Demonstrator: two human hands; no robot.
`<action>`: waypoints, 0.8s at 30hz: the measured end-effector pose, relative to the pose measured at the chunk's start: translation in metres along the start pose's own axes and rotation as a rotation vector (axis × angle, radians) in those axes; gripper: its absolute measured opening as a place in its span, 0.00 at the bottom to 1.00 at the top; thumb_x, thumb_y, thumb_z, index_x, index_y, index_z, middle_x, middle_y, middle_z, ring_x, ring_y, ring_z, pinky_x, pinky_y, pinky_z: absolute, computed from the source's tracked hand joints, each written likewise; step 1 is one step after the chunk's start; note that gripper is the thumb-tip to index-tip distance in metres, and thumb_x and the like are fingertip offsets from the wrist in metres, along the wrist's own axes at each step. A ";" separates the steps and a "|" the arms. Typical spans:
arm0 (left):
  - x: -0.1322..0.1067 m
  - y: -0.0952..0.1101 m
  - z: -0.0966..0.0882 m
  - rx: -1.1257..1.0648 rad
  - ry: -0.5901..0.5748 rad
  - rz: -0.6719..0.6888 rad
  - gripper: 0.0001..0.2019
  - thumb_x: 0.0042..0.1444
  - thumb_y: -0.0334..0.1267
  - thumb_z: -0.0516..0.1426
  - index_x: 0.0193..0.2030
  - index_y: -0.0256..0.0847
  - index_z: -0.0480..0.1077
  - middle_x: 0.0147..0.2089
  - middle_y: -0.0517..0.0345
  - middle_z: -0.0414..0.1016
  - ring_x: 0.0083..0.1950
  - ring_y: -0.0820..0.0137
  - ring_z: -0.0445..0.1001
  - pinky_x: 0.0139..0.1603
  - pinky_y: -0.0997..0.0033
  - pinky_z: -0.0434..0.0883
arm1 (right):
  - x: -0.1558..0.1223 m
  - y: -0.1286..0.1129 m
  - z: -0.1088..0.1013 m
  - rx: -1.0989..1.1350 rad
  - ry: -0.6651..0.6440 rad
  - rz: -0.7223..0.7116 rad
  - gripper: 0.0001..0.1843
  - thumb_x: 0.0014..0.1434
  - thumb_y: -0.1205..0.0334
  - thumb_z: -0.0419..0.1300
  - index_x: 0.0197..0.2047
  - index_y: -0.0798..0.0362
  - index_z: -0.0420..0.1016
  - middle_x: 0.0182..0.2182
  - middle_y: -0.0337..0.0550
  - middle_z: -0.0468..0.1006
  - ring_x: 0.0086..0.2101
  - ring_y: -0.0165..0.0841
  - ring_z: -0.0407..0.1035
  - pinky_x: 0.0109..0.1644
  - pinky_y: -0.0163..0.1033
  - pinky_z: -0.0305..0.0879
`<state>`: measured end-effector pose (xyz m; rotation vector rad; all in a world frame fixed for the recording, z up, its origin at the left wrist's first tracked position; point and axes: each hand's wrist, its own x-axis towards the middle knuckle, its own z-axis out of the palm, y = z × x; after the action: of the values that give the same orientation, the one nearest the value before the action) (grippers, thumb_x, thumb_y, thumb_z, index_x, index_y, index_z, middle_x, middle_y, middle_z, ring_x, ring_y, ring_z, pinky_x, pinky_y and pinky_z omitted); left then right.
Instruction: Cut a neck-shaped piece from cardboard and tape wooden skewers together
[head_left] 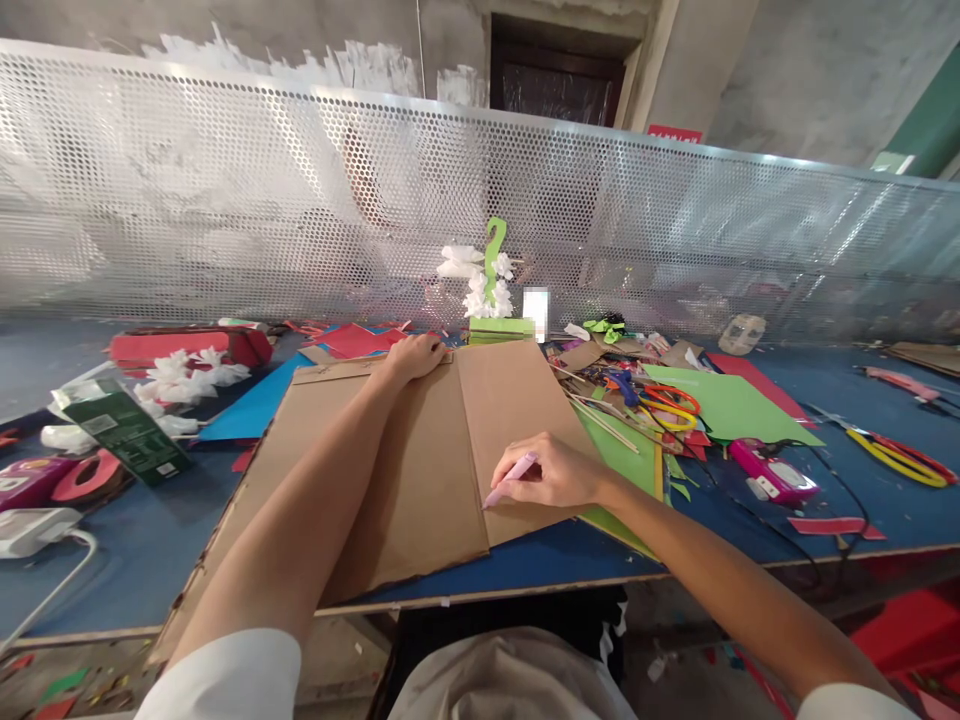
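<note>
A large flattened brown cardboard sheet [442,450] lies across the blue table [135,540] in front of me. My left hand [415,355] rests on the sheet's far edge, fingers curled over it and pressing it down. My right hand [551,472] is closed around a pink pen [510,480], whose tip touches the cardboard near the fold line at the lower middle.
Green paper [731,405], scissors with orange and yellow handles [671,405], wooden sticks [600,420] and a pink glue gun [772,472] lie to the right. White paper flowers [191,370], a green carton [124,428] and red card are on the left. A perforated metal screen [300,200] runs behind.
</note>
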<state>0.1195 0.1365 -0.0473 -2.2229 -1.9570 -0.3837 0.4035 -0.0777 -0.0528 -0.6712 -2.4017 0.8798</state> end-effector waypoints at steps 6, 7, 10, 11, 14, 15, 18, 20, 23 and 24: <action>0.001 0.000 0.001 0.007 0.001 -0.004 0.25 0.69 0.49 0.44 0.53 0.46 0.80 0.55 0.47 0.83 0.58 0.50 0.79 0.56 0.56 0.74 | 0.000 0.002 0.000 -0.010 0.007 -0.022 0.08 0.63 0.60 0.64 0.37 0.53 0.84 0.32 0.41 0.82 0.30 0.30 0.68 0.35 0.34 0.60; 0.001 0.000 0.001 0.006 0.001 -0.006 0.24 0.69 0.49 0.44 0.53 0.46 0.80 0.55 0.47 0.83 0.57 0.50 0.79 0.56 0.56 0.74 | -0.001 0.002 -0.002 -0.010 0.018 -0.013 0.07 0.62 0.62 0.64 0.36 0.53 0.83 0.31 0.40 0.82 0.29 0.30 0.68 0.34 0.34 0.60; 0.001 0.000 0.002 0.006 0.000 -0.012 0.24 0.69 0.49 0.44 0.53 0.46 0.80 0.54 0.47 0.83 0.57 0.50 0.80 0.55 0.57 0.74 | -0.004 0.002 -0.010 0.003 0.076 0.046 0.06 0.56 0.68 0.62 0.28 0.54 0.78 0.27 0.39 0.80 0.27 0.29 0.68 0.30 0.33 0.58; 0.002 -0.001 0.002 0.007 0.000 -0.010 0.25 0.69 0.49 0.44 0.53 0.46 0.80 0.54 0.46 0.83 0.57 0.50 0.80 0.55 0.57 0.74 | -0.006 0.003 -0.013 0.011 0.097 0.068 0.07 0.55 0.69 0.62 0.26 0.54 0.76 0.25 0.38 0.79 0.26 0.29 0.68 0.29 0.33 0.57; 0.003 -0.001 0.003 0.014 0.000 0.004 0.25 0.69 0.49 0.43 0.53 0.45 0.80 0.54 0.45 0.82 0.57 0.49 0.80 0.54 0.56 0.75 | -0.007 0.004 -0.016 0.047 0.118 0.097 0.07 0.53 0.70 0.62 0.24 0.54 0.75 0.24 0.38 0.78 0.24 0.28 0.66 0.28 0.33 0.56; 0.003 -0.002 0.003 0.018 0.000 0.008 0.25 0.69 0.49 0.43 0.53 0.45 0.80 0.55 0.45 0.82 0.57 0.48 0.80 0.54 0.55 0.75 | -0.007 0.004 -0.015 0.055 0.115 0.092 0.07 0.53 0.69 0.62 0.25 0.54 0.76 0.24 0.38 0.79 0.24 0.27 0.65 0.27 0.33 0.56; 0.004 -0.002 0.003 0.028 -0.001 0.009 0.26 0.69 0.49 0.43 0.53 0.45 0.80 0.55 0.45 0.82 0.57 0.48 0.80 0.54 0.56 0.75 | -0.004 0.005 -0.009 0.045 0.074 0.040 0.06 0.57 0.65 0.63 0.31 0.54 0.82 0.27 0.39 0.80 0.25 0.27 0.64 0.29 0.33 0.56; 0.003 -0.002 0.003 0.027 -0.001 0.011 0.26 0.69 0.49 0.43 0.53 0.45 0.79 0.56 0.46 0.82 0.57 0.49 0.79 0.54 0.56 0.74 | -0.003 0.004 -0.007 0.030 0.062 0.023 0.06 0.59 0.64 0.63 0.32 0.53 0.83 0.28 0.40 0.81 0.25 0.28 0.64 0.29 0.33 0.56; 0.002 -0.001 0.003 0.018 0.002 0.007 0.25 0.69 0.49 0.43 0.53 0.46 0.80 0.56 0.47 0.82 0.58 0.50 0.79 0.55 0.58 0.74 | -0.005 0.005 -0.012 0.028 0.083 0.074 0.08 0.57 0.67 0.62 0.27 0.54 0.77 0.25 0.39 0.80 0.24 0.28 0.66 0.28 0.33 0.55; 0.002 -0.001 0.003 0.016 0.003 0.005 0.25 0.69 0.49 0.44 0.53 0.46 0.80 0.56 0.48 0.82 0.58 0.51 0.79 0.55 0.58 0.74 | -0.007 0.005 -0.016 0.032 0.092 0.092 0.09 0.56 0.68 0.61 0.25 0.54 0.75 0.23 0.39 0.79 0.24 0.28 0.67 0.27 0.32 0.55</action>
<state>0.1186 0.1391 -0.0494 -2.2155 -1.9459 -0.3690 0.4194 -0.0711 -0.0476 -0.7983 -2.2857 0.9032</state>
